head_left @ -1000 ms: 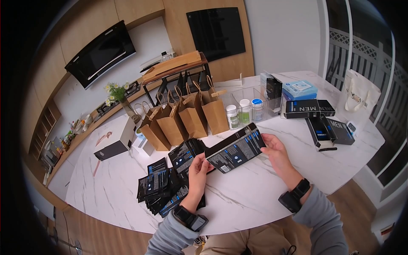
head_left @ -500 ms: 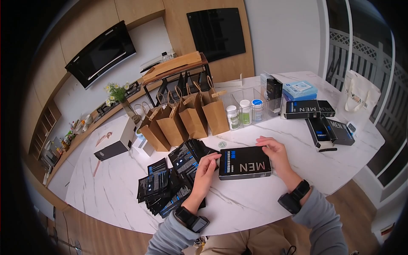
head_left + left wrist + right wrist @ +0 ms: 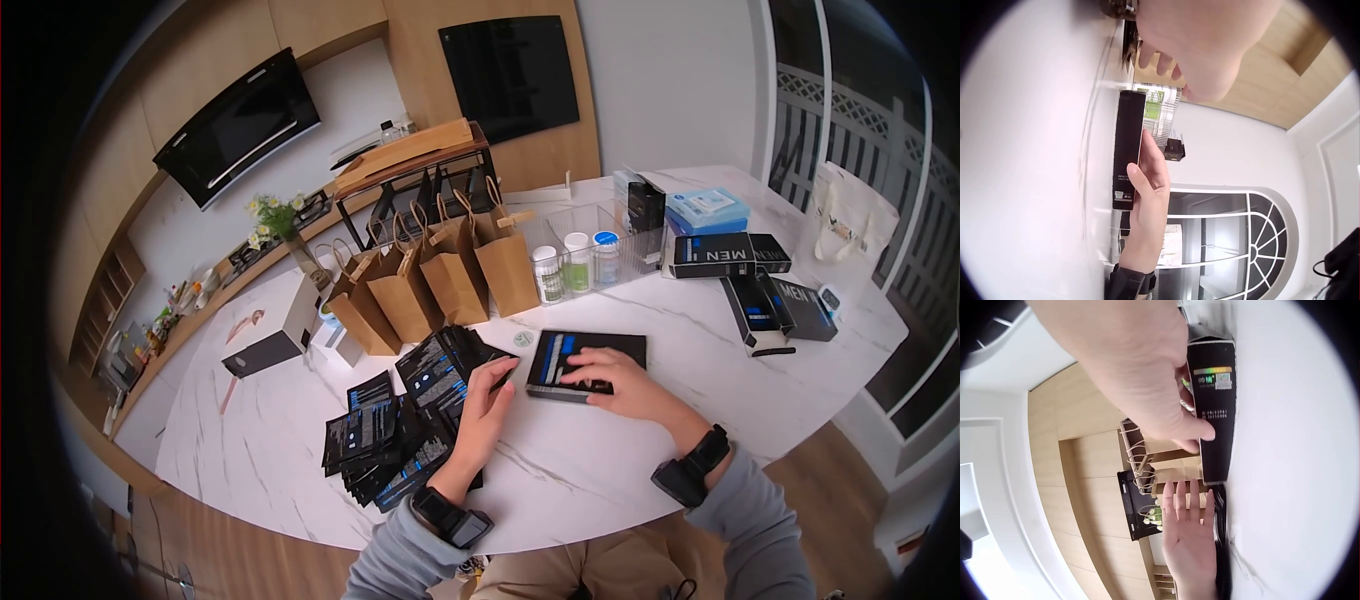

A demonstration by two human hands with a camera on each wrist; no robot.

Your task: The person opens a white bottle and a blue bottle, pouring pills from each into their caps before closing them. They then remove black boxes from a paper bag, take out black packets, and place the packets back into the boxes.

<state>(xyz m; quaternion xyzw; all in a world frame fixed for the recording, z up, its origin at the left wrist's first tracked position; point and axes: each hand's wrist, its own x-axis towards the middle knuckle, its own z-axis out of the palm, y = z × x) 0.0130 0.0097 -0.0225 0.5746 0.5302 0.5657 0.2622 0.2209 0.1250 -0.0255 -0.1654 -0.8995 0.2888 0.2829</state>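
A flat black box point(image 3: 628, 347) with blue print lies on the marble-patterned table. My right hand point(image 3: 630, 388) rests over it, fingers spread on the top face. In the right wrist view the thumb lies against the box's side panel point(image 3: 1217, 400), which carries small print and a sticker. Fingers and palm cover the middle of the top. My left hand point(image 3: 485, 405) stands on edge just left of the box, its fingers straight and holding nothing. Right beside it is a pile of black printed sachets point(image 3: 385, 430).
Brown paper bags point(image 3: 455, 265) stand in a row behind the sachets. A clear divided organizer point(image 3: 625, 260) holds several bottles. More black boxes point(image 3: 710, 256), a blue pack point(image 3: 705, 208) and a white bag point(image 3: 850, 220) are at right. A white box point(image 3: 268, 335) sits at left.
The box was tilted up between both hands, then was laid flat with its MEN lettering showing. It has since shifted slightly away, and my right hand has moved left over it.
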